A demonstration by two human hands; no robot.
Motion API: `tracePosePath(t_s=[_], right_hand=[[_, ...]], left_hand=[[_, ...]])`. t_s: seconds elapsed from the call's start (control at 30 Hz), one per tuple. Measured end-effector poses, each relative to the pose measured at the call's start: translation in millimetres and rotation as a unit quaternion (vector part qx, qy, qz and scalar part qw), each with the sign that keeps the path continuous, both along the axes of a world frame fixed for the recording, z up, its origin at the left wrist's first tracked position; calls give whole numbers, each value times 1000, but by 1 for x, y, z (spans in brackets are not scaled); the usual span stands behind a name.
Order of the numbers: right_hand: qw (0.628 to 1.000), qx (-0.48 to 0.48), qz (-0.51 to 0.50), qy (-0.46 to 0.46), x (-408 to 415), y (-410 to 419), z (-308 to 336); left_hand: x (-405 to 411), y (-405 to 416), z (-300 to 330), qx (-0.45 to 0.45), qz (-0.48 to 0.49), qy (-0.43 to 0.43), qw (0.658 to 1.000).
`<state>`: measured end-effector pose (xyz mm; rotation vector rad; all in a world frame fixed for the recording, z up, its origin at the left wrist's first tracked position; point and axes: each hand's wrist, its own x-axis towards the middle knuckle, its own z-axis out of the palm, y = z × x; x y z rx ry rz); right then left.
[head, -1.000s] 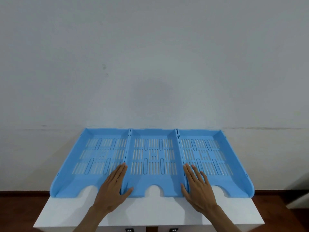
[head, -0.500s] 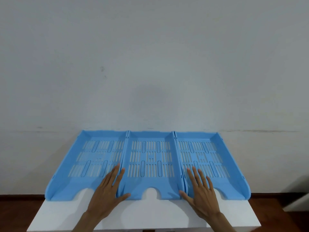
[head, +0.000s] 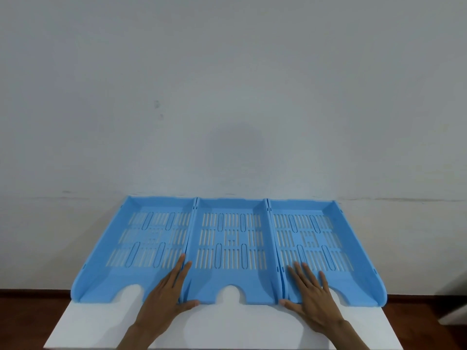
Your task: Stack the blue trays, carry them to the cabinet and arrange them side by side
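Pale grey wall behind. White flat cabinet top carrying three slotted light-blue plastic trays, side by side, walls touching. Left hand flat across left seam, fingers extended, gripping nothing. Right hand flat, fingers spread on rightmost tray.

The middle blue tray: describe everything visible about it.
The middle blue plastic tray is a shallow rectangular letter tray with low side and back walls, rows of slots through its floor and a rounded notch in its open front edge. It lies flat on the white cabinet top against the wall, between two matching trays, sides apparently touching. The left hand lies flat across its left wall, thumb at its front edge; the right hand's thumb meets its right front corner.
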<state>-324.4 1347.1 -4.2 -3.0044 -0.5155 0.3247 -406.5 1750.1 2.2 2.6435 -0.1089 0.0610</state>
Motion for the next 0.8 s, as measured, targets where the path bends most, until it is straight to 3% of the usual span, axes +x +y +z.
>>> tracePosePath(t_s=[0.23,0.6,0.8], right_hand=[[993,77,27,-83,-3,25,33],[994,-3,52,-96,4,45,34],[995,-58,46,-67,2,47,49]], left_hand=[[6,1,12,65,-24,-5,998],[12,0,8,65,-25,21,997],[7,-4,25,160,-20,21,987]])
